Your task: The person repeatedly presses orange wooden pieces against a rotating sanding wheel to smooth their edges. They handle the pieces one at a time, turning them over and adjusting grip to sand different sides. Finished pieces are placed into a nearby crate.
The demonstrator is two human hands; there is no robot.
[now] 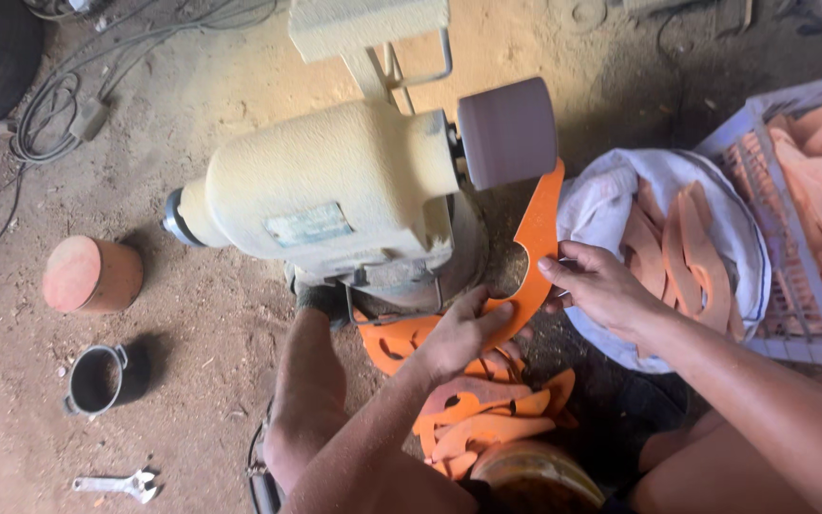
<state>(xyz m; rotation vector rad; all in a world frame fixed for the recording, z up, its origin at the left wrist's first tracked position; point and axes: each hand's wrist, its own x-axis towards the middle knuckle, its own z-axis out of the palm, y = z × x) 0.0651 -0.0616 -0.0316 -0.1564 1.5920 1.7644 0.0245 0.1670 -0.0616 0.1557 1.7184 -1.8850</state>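
Both my hands hold one flat orange cut-out piece [537, 233] with a round hole in it. My left hand [459, 333] grips its lower end and my right hand [594, 284] grips its right edge. The piece's upper tip rests against the underside of a brown sanding drum [506, 131] on a cream bench grinder [335, 190]. More orange pieces [487, 419] lie piled below my hands.
A white sack [601, 195] of paler orange pieces sits at right, beside a plastic crate [792, 276] holding more. On the dirt floor at left are a rust-coloured drum [90, 276], a black pot [97, 379], a wrench [118, 485] and cables [49, 105].
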